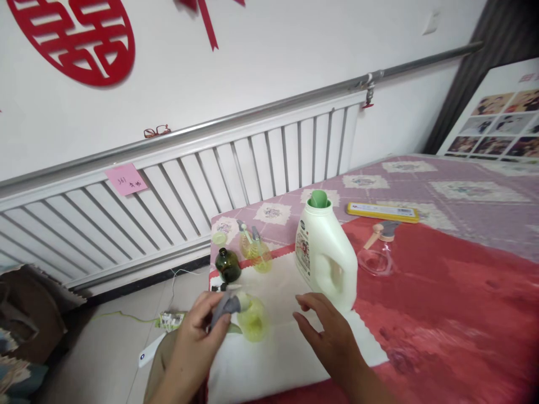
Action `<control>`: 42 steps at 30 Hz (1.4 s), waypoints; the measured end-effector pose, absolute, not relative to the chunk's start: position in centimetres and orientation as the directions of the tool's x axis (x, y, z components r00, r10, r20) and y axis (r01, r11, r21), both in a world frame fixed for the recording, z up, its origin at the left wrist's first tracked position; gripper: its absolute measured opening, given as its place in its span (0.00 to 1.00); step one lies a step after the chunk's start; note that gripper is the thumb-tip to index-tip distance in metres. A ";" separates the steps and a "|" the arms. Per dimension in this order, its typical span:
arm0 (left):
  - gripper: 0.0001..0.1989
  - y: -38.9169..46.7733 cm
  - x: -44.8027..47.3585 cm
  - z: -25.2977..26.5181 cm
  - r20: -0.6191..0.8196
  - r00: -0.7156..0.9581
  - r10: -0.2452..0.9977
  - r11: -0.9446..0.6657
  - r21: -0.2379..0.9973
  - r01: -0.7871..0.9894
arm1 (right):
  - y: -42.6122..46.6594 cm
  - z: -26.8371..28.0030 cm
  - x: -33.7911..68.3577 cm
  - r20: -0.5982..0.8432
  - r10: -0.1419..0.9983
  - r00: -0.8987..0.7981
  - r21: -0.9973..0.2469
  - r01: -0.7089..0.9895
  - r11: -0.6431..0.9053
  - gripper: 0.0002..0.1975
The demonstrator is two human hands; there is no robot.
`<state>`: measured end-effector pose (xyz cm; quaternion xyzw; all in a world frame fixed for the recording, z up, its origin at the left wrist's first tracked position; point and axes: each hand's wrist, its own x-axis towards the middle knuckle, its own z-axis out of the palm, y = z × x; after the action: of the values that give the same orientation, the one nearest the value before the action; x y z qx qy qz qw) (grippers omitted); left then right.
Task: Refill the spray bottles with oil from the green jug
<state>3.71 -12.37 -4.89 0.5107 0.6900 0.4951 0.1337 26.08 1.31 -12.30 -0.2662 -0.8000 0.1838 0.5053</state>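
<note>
My left hand (pixel 204 328) grips the grey trigger head of a clear yellow spray bottle (pixel 254 324), which looks tilted over the white cloth (pixel 275 356). To its right, my right hand (pixel 322 331) hovers with fingers apart and holds nothing. Just beyond that hand stands a large pale green jug (pixel 326 252) with a handle and a green piece (pixel 319 199) in its mouth. A dark green bottle (pixel 228 265) without a spray head is past my left hand, and a small black-and-white nozzle part (pixel 223 287) lies near it.
Two more yellow spray bottles (pixel 260 255) stand at the back left, near a small yellow disc (pixel 219 238). On the red cloth (pixel 446 292) is a clear pinkish spray bottle (pixel 377 258). A yellow-edged flat box (pixel 382 212) lies behind it. A white radiator (pixel 248 163) runs along the wall.
</note>
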 end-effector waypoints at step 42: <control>0.38 -7.8 6.2 -17.2 0.155 -0.618 0.771 0.122 0.917 0.381 | 1.8 -6.0 28.3 0.083 0.994 -0.065 -0.831 -0.555 0.033 0.11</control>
<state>6.25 -7.84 -17.23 0.3965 0.7261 0.5309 0.1835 28.28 1.79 -5.96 -0.2966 -0.3700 0.6288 0.6162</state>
